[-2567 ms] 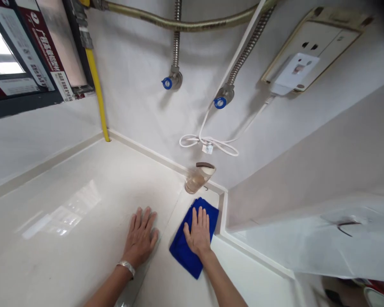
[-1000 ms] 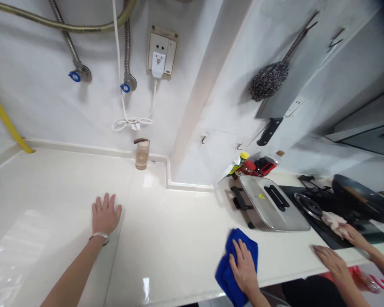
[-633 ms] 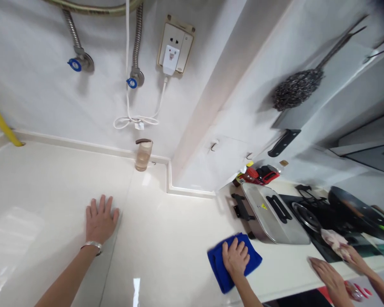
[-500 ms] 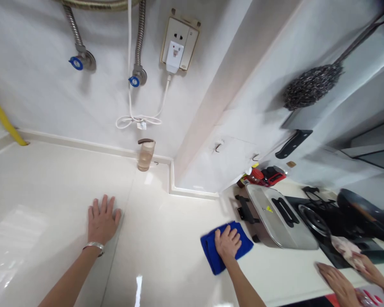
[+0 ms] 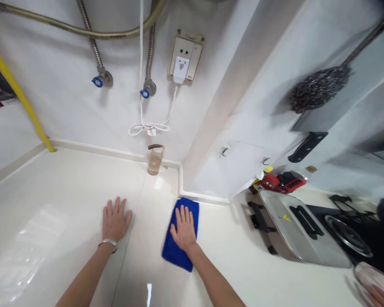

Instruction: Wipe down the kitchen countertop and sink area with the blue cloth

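My right hand [image 5: 184, 229] lies flat on a folded blue cloth [image 5: 176, 254], fingers stretched out over it. The cloth rests on the glossy white countertop [image 5: 224, 260], its far end close to the corner of the wall. To the left, my left hand [image 5: 116, 219], with a silver bracelet [image 5: 108, 244] at the wrist, is spread palm down on the bare counter, holding nothing. Beyond both hands, a clear glass [image 5: 155, 161] of pale liquid stands by the wall, with a brown curved strip at its rim.
A lidded metal electric pan [image 5: 302, 230] sits on the right of the counter, near a black stove [image 5: 371, 238]. Another person's hand [image 5: 379, 292] with a pale cloth shows at the lower right. A plugged-in white cord [image 5: 173, 106] and a yellow pipe [image 5: 25, 100] run along the wall.
My right hand has slid the blue cloth leftward, away from the electric pan to near the wall corner. My left hand stays on the counter. The view has shifted left.
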Motion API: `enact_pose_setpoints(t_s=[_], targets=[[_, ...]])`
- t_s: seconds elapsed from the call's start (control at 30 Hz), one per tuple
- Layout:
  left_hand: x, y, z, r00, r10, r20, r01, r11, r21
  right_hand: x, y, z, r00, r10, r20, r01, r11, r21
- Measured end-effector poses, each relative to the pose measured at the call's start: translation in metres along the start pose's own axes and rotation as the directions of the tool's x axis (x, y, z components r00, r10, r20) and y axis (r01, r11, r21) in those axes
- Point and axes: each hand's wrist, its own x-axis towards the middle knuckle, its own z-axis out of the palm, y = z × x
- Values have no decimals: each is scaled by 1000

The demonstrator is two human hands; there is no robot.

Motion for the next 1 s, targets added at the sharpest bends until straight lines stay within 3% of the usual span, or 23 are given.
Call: enact_pose_setpoints(t_s=[0.1,0.2,0.33,0.43,0.53,0.63,0.73,0.8,0.87,1.0], targets=[[0,0,-1,1000,-8,6,8,1000,-2,-16,-25,-14,958,-275,84,267,959,91],[0,1,-4,1000,-17,17,17,1000,8,-41,-30,-29,860,-484,159,453,870,196],[1,0,-6,998,-34,53,33,999,18,-81,-5,-44,733,-644,222,576,760,302],[1,-3,-3,998,-40,58,40,999,13,-107,27,-62,708,-666,235,597,742,305],[2,-5,3,1000,-22,11,22,1000,1,-130,53,-83,737,-637,225,584,768,262],[2,-5,7,1000,-12,-18,12,1000,-21,-155,56,-90,855,-500,139,477,862,170],[1,-2,7,1000,-17,-22,16,999,-34,-184,38,-67,972,-222,-72,228,971,74],[0,-1,5,999,-18,-28,17,999,-47,-200,24,-40,976,-10,-218,19,999,41],[0,-3,3,1000,-17,-23,15,998,-62,-212,15,-18,951,114,-286,-113,993,21],[0,2,2,1000,3,9,-2,994,-108,-220,14,-9,968,104,-228,-104,995,11]])
